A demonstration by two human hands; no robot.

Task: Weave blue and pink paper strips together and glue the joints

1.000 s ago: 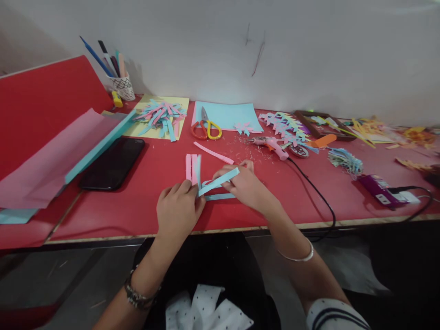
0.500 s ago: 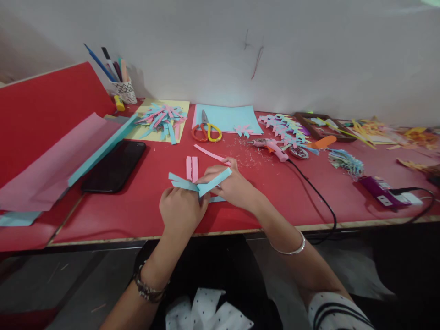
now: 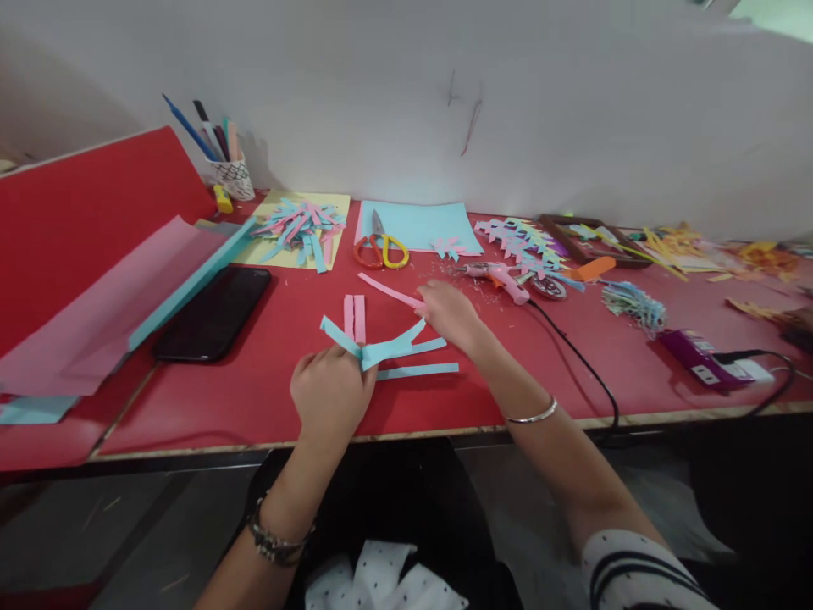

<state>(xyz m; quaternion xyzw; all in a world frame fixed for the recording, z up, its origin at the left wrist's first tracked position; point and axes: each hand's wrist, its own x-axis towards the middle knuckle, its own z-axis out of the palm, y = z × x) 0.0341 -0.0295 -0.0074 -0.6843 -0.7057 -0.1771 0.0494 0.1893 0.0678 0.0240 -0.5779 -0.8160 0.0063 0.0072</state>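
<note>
Light-blue paper strips (image 3: 384, 351) fan out from my left hand (image 3: 331, 391), whose closed fingers pinch them where they meet. Another blue strip (image 3: 424, 370) lies low on the table to the right of that hand. My right hand (image 3: 452, 315) is farther right and forward, with its fingers closed over the near end of a long pink paper strip (image 3: 389, 290); the fingertips are partly hidden. Two short pink strips (image 3: 354, 318) lie side by side just beyond my left hand.
Scissors (image 3: 379, 241) rest partly on blue paper sheets (image 3: 416, 218). A pink glue gun (image 3: 501, 277) with a black cord is at the right. A phone (image 3: 214, 313) and a pink sheet (image 3: 102, 313) lie left. A pile of cut strips (image 3: 303, 224) sits at the back.
My right hand has left the blue strips and moved right and forward onto the pink strip's end. My left hand still holds the blue strips, which now spread more to the right.
</note>
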